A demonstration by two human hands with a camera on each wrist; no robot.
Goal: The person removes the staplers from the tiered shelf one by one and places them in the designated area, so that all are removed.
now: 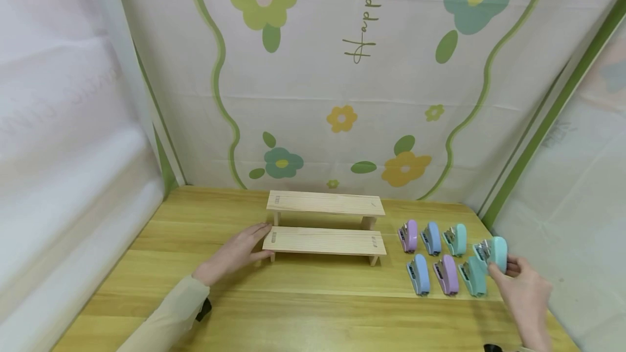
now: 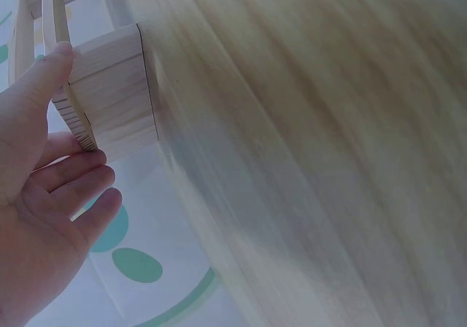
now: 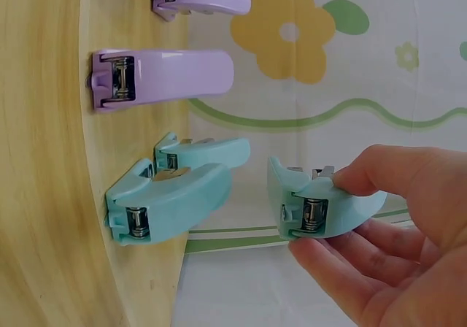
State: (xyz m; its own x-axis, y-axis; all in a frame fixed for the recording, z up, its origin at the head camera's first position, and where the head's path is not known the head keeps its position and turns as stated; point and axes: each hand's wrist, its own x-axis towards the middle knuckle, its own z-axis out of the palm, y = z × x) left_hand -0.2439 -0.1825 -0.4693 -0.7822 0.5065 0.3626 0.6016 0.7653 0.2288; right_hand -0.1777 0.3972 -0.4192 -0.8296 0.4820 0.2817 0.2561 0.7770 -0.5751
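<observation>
A two-tier wooden stand has an upper board (image 1: 325,203) behind a lower board (image 1: 323,240). My left hand (image 1: 239,251) grips the left end of the lower board, thumb at the front corner and fingers at the back; the left wrist view shows the board's end (image 2: 73,119) between them. On the right, my right hand (image 1: 525,287) pinches a mint-green stapler (image 3: 328,206) between thumb and fingers, raised off the table. In the head view this stapler overlaps another mint-green stapler (image 1: 473,277) standing below it.
Two rows of staplers stand right of the stand: a purple stapler (image 1: 408,236), blue stapler (image 1: 431,238) and green stapler (image 1: 455,239) behind, a blue stapler (image 1: 418,274) and purple stapler (image 1: 446,275) in front. A flowered curtain (image 1: 303,86) hangs behind the wooden table (image 1: 293,314).
</observation>
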